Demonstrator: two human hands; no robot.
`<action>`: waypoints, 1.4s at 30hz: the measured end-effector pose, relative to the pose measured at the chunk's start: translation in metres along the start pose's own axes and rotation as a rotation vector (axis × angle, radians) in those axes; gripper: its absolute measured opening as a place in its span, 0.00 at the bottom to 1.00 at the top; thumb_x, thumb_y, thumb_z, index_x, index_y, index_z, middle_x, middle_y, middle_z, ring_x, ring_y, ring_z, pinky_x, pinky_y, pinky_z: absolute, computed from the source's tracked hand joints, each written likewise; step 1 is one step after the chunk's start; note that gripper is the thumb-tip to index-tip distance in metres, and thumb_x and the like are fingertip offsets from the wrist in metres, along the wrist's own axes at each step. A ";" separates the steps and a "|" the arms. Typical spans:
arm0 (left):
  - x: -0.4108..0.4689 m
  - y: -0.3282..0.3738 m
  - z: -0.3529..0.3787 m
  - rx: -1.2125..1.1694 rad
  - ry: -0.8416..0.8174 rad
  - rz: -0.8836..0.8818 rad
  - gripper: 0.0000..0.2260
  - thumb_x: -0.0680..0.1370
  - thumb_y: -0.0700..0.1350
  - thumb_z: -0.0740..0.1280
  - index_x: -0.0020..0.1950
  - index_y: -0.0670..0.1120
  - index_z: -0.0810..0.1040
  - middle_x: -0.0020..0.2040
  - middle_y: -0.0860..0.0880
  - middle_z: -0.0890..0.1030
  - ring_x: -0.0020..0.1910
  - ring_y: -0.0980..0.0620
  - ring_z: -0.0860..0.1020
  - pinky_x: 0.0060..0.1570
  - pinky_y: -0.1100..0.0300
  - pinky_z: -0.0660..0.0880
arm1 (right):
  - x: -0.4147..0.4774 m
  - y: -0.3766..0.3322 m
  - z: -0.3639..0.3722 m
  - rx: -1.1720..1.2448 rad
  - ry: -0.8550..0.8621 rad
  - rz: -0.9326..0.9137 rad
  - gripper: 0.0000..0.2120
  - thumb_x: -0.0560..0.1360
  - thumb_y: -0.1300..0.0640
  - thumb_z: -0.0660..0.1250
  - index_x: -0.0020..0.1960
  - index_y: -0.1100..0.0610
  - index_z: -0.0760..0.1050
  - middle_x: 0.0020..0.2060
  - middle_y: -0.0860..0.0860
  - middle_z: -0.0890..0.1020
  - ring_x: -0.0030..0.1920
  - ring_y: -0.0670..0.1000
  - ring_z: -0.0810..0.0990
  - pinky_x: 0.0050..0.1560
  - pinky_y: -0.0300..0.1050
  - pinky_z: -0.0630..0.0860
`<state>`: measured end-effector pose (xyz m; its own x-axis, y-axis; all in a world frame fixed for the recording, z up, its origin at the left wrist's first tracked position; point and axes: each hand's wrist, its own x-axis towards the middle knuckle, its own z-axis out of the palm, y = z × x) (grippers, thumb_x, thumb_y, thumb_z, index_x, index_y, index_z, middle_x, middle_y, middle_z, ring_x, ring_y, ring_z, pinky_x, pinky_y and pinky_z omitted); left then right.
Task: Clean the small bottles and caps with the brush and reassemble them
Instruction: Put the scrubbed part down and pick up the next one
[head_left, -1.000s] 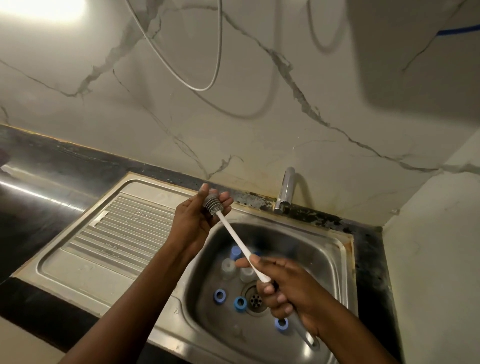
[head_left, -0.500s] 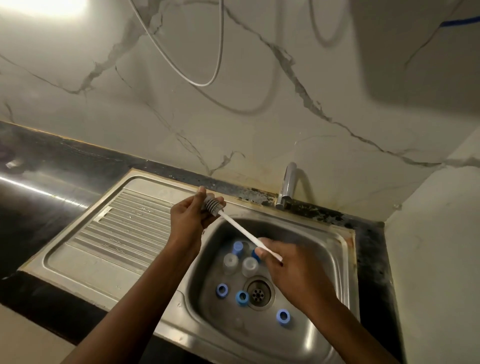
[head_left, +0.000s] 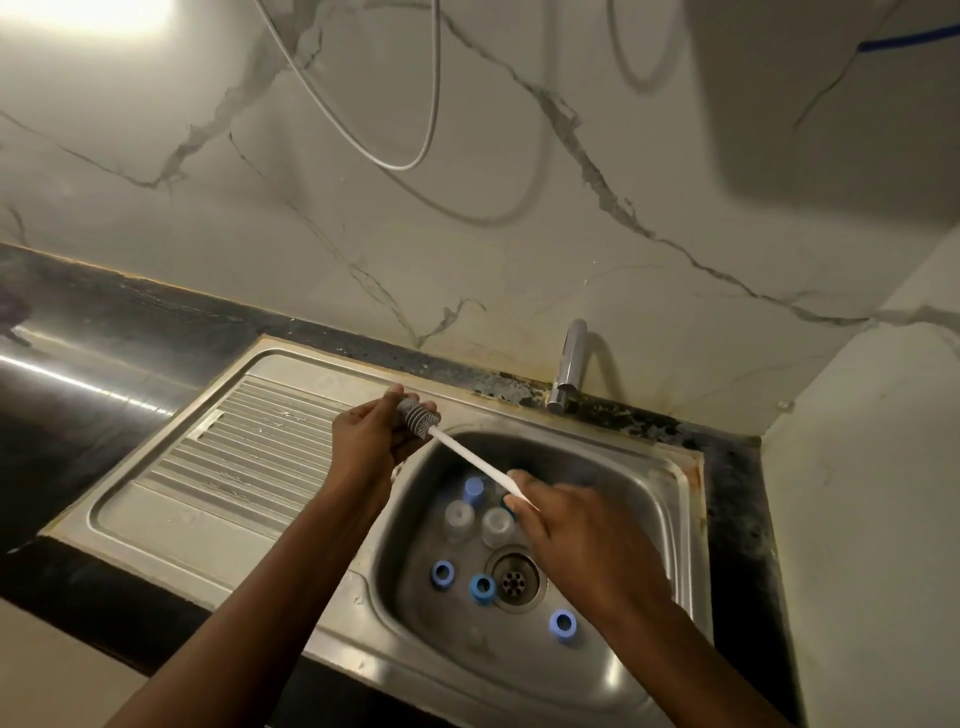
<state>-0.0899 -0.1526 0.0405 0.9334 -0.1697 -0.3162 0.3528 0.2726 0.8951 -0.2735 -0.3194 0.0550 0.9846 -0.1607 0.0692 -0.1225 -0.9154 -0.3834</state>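
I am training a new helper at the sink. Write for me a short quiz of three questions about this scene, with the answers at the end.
1. True or false: the left hand holds the brush by its bristle head.
2. The right hand holds the brush by: A) the bristles B) the white handle C) nothing, it is free.
3. Fill in: ___ blue caps lie open side up near the drain.
Key: 1 true; 2 B; 3 three.
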 end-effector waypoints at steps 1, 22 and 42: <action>0.000 -0.001 0.000 0.001 0.019 -0.021 0.12 0.85 0.45 0.66 0.60 0.37 0.80 0.53 0.35 0.86 0.53 0.40 0.87 0.52 0.47 0.86 | -0.001 0.005 0.002 -0.176 0.077 -0.089 0.21 0.84 0.47 0.63 0.76 0.46 0.70 0.39 0.46 0.80 0.30 0.44 0.72 0.29 0.33 0.63; -0.003 0.023 -0.004 -0.093 -0.193 -0.191 0.16 0.85 0.52 0.64 0.66 0.43 0.82 0.63 0.41 0.83 0.60 0.41 0.83 0.53 0.50 0.84 | -0.019 0.046 -0.013 -0.084 0.400 -0.054 0.19 0.85 0.45 0.60 0.71 0.50 0.78 0.39 0.45 0.83 0.35 0.42 0.78 0.33 0.30 0.72; -0.021 0.016 0.017 -0.015 -0.139 -0.076 0.09 0.87 0.37 0.59 0.55 0.38 0.78 0.40 0.40 0.82 0.31 0.52 0.75 0.28 0.64 0.73 | 0.002 0.003 0.006 0.314 0.258 0.075 0.20 0.84 0.41 0.58 0.73 0.43 0.75 0.35 0.39 0.76 0.43 0.39 0.80 0.41 0.30 0.75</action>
<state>-0.1051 -0.1604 0.0665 0.8863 -0.3193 -0.3354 0.4239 0.2677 0.8652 -0.2716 -0.3200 0.0487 0.9059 -0.3467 0.2432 -0.1098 -0.7470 -0.6557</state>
